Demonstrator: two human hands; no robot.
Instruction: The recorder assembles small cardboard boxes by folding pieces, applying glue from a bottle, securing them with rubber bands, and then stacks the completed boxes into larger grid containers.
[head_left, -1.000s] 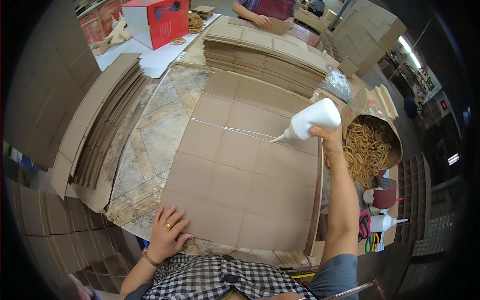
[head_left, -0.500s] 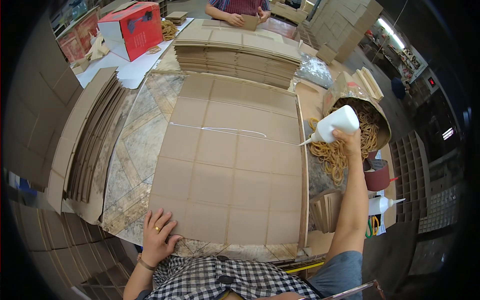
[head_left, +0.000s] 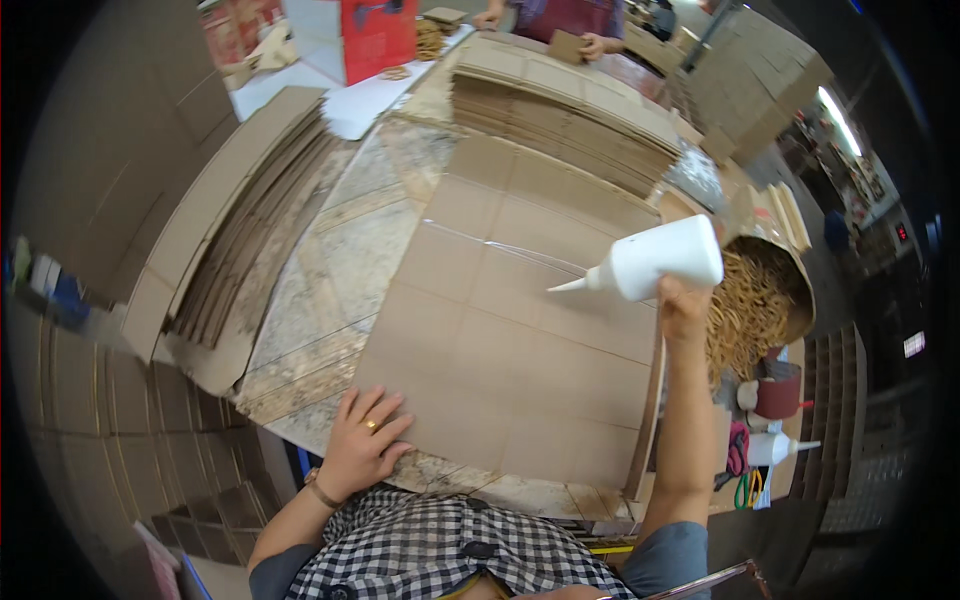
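Note:
A large brown cardboard sheet [head_left: 500,350], creased into a grid, lies in front of me. A thin glossy line of white glue [head_left: 505,246] crosses its far part. My right hand [head_left: 686,308] is wrapped around a white squeeze bottle [head_left: 665,258] with a pointed nozzle. The bottle is tilted on its side above the sheet's right half, nozzle toward the left. Whether the tip touches the cardboard I cannot tell. My left hand [head_left: 364,440], with a ring on one finger, rests with fingers spread at the sheet's near left corner.
Stacks of cardboard strips stand behind the sheet [head_left: 560,115] and to its left [head_left: 235,215]. At right, rubber bands [head_left: 745,300] spill from a tipped container [head_left: 795,265], with a second white bottle [head_left: 770,449] nearer. A co-worker's hand [head_left: 595,46] holds a cardboard piece across the table.
The whole view has shifted and turned. My right hand has brought the bottle from beyond the sheet's right edge leftward over the sheet. My left hand stays at the near left corner.

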